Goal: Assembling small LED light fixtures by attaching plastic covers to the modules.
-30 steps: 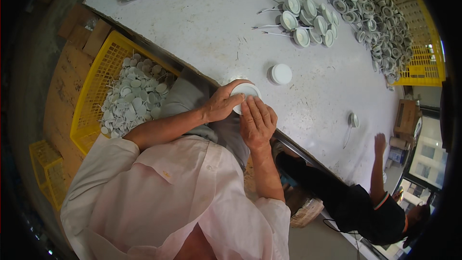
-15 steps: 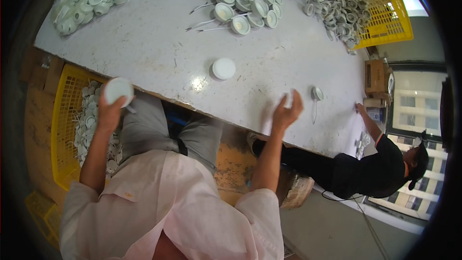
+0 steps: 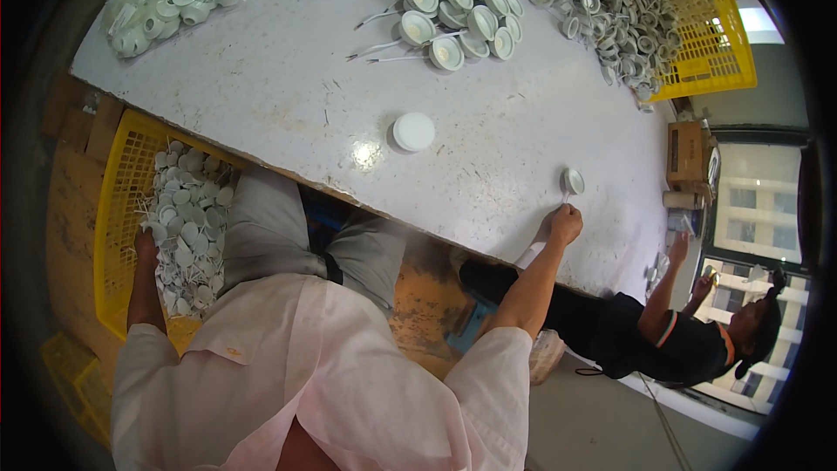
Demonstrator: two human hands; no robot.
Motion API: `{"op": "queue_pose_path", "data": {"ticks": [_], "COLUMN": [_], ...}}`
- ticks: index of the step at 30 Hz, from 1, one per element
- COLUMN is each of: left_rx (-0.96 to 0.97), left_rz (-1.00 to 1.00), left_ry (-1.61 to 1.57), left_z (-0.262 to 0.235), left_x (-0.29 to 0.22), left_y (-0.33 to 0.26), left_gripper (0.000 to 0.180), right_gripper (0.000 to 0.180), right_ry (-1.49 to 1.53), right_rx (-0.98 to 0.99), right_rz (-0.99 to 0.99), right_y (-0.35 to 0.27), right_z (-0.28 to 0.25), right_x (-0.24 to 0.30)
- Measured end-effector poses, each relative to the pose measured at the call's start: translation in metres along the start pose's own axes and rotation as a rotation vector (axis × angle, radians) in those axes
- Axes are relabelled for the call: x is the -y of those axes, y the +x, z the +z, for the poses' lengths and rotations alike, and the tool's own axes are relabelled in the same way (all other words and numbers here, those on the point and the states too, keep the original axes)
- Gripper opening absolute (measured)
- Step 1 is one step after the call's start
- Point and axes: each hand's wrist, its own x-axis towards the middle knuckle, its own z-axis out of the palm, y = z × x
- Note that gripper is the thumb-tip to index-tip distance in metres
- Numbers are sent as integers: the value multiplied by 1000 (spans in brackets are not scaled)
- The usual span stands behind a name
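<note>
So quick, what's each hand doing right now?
Left hand: down in the yellow crate among white parts; grip cannot be told.
Right hand: closed, at a white ring part.

Single head-worn fisheye view, looking steeply down from above the white table [image 3: 288, 87]. Table edge runs diagonally, bowed by the lens; wearer's shoulders fill the lower frame, close below it. Far table side lies toward the top. No second view.
</note>
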Motion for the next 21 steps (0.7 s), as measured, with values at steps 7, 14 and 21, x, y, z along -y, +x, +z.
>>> {"op": "queue_pose_path", "data": {"ticks": [7, 14, 21], "left_rx": [293, 1384, 1258], "left_rz": [422, 666, 893], "left_ry": [-135, -182, -196], "left_z": [67, 188, 241], "left_x": [-59, -181, -205], "left_y": [-96, -347, -387], "left_gripper": [39, 73, 89], "right_gripper": [20, 11, 9], "right_ry": [694, 1055, 1146], "right_rx": [82, 489, 920], "right_rz": [-5, -8, -82], "right_y": [-78, -237, -333], "right_z": [7, -24, -21], "right_x": [28, 131, 167]}}
